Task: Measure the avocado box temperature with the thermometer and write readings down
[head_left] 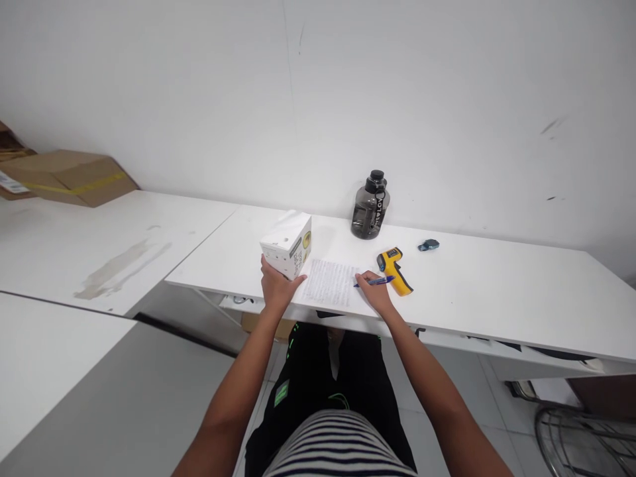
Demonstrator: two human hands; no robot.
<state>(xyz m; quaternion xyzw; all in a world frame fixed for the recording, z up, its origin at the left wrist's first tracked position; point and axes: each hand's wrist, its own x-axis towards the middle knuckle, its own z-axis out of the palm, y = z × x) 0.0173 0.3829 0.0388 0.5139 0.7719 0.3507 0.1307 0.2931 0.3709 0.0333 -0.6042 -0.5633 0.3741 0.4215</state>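
My left hand is wrapped round the near lower corner of a white printed box, which stands on the white table. Its thumb reaches out at the left edge of a sheet of handwritten paper. My right hand grips a blue pen over the right side of the sheet, the tip close to the writing. Just right of that hand lies a yellow and black infrared thermometer gun.
A dark translucent water bottle stands near the wall. Farther right is a small teal object, its kind unclear. A taped cardboard box sits at the far left. The table's front edge runs just before me.
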